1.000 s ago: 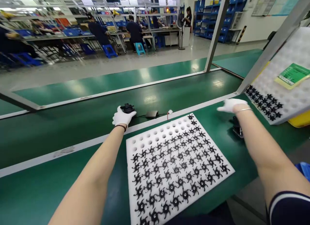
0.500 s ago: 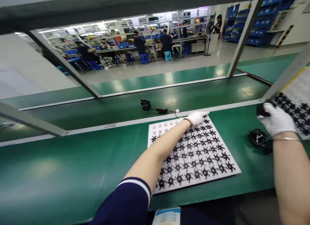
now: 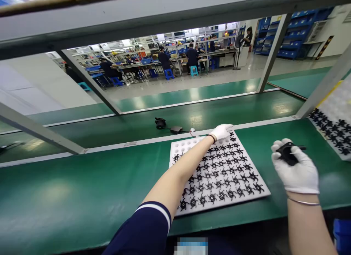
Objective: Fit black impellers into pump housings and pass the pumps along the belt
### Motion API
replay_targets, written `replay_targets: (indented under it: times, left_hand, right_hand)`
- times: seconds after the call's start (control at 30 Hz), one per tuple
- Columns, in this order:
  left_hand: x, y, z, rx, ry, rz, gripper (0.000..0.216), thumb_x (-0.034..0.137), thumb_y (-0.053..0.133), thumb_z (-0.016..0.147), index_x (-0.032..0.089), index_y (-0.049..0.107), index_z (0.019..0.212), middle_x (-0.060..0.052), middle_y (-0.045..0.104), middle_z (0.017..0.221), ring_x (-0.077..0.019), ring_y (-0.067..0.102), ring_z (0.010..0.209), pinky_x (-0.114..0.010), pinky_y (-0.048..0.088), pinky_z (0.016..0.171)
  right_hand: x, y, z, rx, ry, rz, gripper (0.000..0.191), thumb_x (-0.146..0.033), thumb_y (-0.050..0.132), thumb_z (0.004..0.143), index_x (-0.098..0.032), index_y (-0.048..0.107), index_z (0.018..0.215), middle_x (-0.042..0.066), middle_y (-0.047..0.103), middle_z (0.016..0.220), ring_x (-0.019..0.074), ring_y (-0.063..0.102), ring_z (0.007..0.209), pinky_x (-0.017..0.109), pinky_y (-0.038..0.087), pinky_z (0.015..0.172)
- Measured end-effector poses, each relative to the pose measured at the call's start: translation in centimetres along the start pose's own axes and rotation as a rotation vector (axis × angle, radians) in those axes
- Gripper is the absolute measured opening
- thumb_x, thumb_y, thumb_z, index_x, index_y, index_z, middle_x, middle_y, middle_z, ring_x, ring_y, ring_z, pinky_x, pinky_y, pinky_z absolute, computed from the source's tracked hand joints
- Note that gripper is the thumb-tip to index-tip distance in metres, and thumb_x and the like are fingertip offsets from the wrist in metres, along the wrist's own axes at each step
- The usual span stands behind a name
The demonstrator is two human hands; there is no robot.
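The right hand (image 3: 297,172), gloved and palm up, is gripping a black part (image 3: 288,154) between thumb and fingers. A narrow end is sticking out to the right, so a slack pinch on smooth glove fabric could be letting it tip and fall to the green bench (image 3: 68,196). The left hand (image 3: 220,132), also gloved, is reaching the far edge of the foam tray (image 3: 265,192), fingers pointing right; whether it is pinching anything, I cannot tell. Its forearm is stretching over rows of black vaned wheels (image 3: 212,198), and a low wrist or the dark sleeve (image 3: 145,225) could be catching blades and lifting wheels out of place (the curved tips are sitting close enough to hook one another). Beyond the tray, a black housing (image 3: 159,123) is lying on the far green strip, its lead running by a small dark box (image 3: 176,129) to a white connector (image 3: 192,130); a glove snagging that lead could be dragging all three. Farther right, a second foam tray (image 3: 336,101) is holding more wheels, which a careless elbow could be jarring loose.
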State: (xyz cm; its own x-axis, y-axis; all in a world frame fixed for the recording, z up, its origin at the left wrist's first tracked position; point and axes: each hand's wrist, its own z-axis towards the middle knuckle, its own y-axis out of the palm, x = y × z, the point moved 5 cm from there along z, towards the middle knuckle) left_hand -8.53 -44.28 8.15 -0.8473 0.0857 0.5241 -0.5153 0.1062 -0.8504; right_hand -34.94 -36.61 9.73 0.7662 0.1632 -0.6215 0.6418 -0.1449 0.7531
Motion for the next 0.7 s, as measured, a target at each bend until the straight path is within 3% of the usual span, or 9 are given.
replay_targets:
  times: [0.2, 0.37, 0.5, 0.6, 0.7]
  left_hand:
    - [0.9, 1.5, 1.0, 0.010, 0.048, 0.103, 0.041, 0.001, 0.059, 0.075, 0.015, 0.072, 0.111, -0.009, 0.073, 0.091, -0.0227, 0.068, 0.088, -0.033, 0.052, 0.089]
    - [2.0, 1.4, 0.7, 0.143, 0.107, 0.036, 0.033, -0.002, 0.054, 0.080, 0.013, 0.070, 0.104, -0.017, 0.068, 0.113, -0.0281, 0.061, 0.114, -0.046, 0.043, 0.107]
    - [2.0, -1.1, 0.5, 0.274, 0.128, -0.170, 0.046, -0.006, 0.057, 0.076, 0.014, 0.065, 0.116, -0.013, 0.061, 0.131, -0.0241, 0.055, 0.123, -0.040, 0.040, 0.113]
    - [1.3, -3.3, -1.5, 0.393, 0.073, -0.351, 0.048, -0.003, 0.045, 0.084, 0.011, 0.055, 0.129, -0.015, 0.058, 0.134, -0.0201, 0.058, 0.120, -0.036, 0.048, 0.105]
    - [0.9, -3.6, -6.5, 0.378, 0.016, -0.708, 0.045, 0.001, 0.049, 0.086, 0.010, 0.051, 0.130, -0.016, 0.062, 0.123, -0.0152, 0.066, 0.100, -0.030, 0.056, 0.090]
  right_hand:
    - [2.3, 0.2, -1.8, -0.047, 0.099, -0.005, 0.023, -0.022, 0.061, 0.084, -0.019, 0.069, 0.105, 0.007, 0.065, 0.110, 0.0171, 0.067, 0.093, 0.021, 0.060, 0.064]
    - [2.4, 0.1, -2.2, -0.063, 0.145, -0.018, 0.022, -0.023, 0.063, 0.082, -0.018, 0.069, 0.103, 0.006, 0.065, 0.108, 0.0174, 0.068, 0.093, 0.021, 0.060, 0.065]
    - [2.4, -0.2, -2.3, -0.093, 0.109, -0.006, 0.024, -0.025, 0.066, 0.081, -0.020, 0.069, 0.104, 0.005, 0.067, 0.110, 0.0171, 0.069, 0.097, 0.021, 0.061, 0.070]
    - [2.8, 0.1, -2.8, -0.150, 0.077, 0.011, 0.031, -0.024, 0.071, 0.078, -0.022, 0.068, 0.108, 0.003, 0.067, 0.116, 0.0173, 0.068, 0.106, 0.023, 0.061, 0.083]
    - [4.4, 1.8, -3.6, -0.217, 0.086, 0.024, 0.033, -0.024, 0.072, 0.078, -0.022, 0.068, 0.111, 0.002, 0.067, 0.121, 0.0169, 0.065, 0.116, 0.023, 0.059, 0.092]
